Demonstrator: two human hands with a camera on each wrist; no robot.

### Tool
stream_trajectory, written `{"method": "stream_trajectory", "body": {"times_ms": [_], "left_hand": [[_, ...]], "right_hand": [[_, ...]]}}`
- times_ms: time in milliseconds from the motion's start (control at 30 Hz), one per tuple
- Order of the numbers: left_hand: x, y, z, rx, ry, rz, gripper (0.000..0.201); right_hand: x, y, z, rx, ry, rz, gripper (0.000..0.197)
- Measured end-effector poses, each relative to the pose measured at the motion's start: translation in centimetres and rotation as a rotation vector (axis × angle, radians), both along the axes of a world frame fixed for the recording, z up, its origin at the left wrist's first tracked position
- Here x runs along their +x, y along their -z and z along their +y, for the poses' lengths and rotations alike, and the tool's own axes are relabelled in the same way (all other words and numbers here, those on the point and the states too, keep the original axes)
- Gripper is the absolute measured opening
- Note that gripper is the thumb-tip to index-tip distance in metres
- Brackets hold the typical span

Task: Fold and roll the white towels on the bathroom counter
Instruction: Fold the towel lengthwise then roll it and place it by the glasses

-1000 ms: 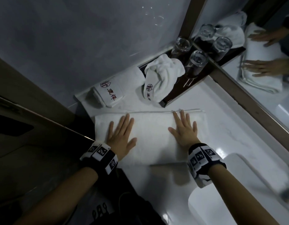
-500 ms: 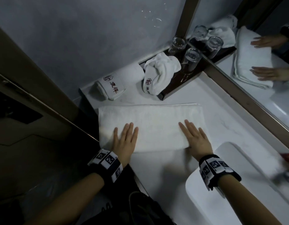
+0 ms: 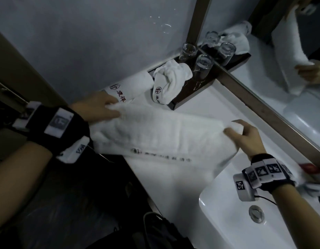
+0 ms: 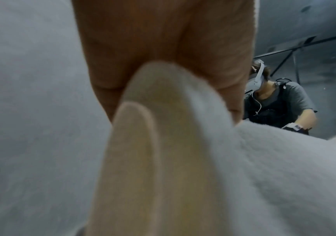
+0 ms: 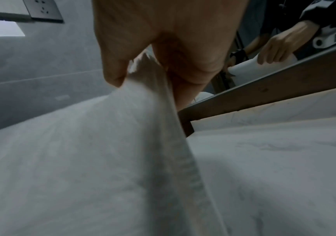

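A long folded white towel point(image 3: 155, 133) with a line of dark lettering near its front edge is lifted off the white counter point(image 3: 206, 108). My left hand point(image 3: 108, 110) pinches its far left corner, and my right hand point(image 3: 234, 130) pinches its far right corner. In the left wrist view the towel point(image 4: 243, 175) bunches between my thumb and fingers point(image 4: 213, 63). The right wrist view shows the towel's edge point(image 5: 146, 111) gripped the same way. A rolled towel point(image 3: 130, 85) with red lettering lies behind, and a loosely bundled towel point(image 3: 170, 81) rests partly on a dark tray point(image 3: 189, 97).
Three upright glasses point(image 3: 203, 66) stand on the tray beside the wood-framed mirror point(image 3: 259, 103). A white sink basin point(image 3: 227, 212) with a metal drain point(image 3: 256, 213) lies at the front right. The counter's left edge drops off near my left wrist.
Both hands had lain flat on the towel, smoothing it toward me. Now each pinches a far corner, and the towel is raised off the counter.
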State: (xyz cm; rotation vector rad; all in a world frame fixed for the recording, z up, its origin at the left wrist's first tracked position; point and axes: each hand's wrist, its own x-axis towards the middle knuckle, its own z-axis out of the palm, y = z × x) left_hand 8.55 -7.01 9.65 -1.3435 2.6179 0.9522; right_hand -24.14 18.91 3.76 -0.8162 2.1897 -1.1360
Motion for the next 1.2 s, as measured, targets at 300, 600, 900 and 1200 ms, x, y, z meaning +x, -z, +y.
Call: {"method": "stream_trajectory", "body": {"times_ms": [300, 600, 900, 1200], "left_hand": [[-3.7, 9.4, 0.0, -0.333, 0.131, -0.167, 0.050], [-3.5, 17.5, 13.3, -0.267, 0.348, -0.133, 0.080], [-4.1, 16.7, 14.0, -0.436, 0.406, -0.285, 0.106], [-4.0, 15.9, 14.6, -0.528, 0.479, -0.312, 0.093]], "right_hand": [[0.7, 6.5, -0.3, 0.264, 0.090, 0.052, 0.035], [8.7, 9.1, -0.4, 0.357, -0.513, 0.590, 0.075], [10.3, 10.3, 0.2, 0.571, -0.714, 0.557, 0.115], [11.4, 9.0, 2.1, 0.587, -0.801, 0.721, 0.081]]}}
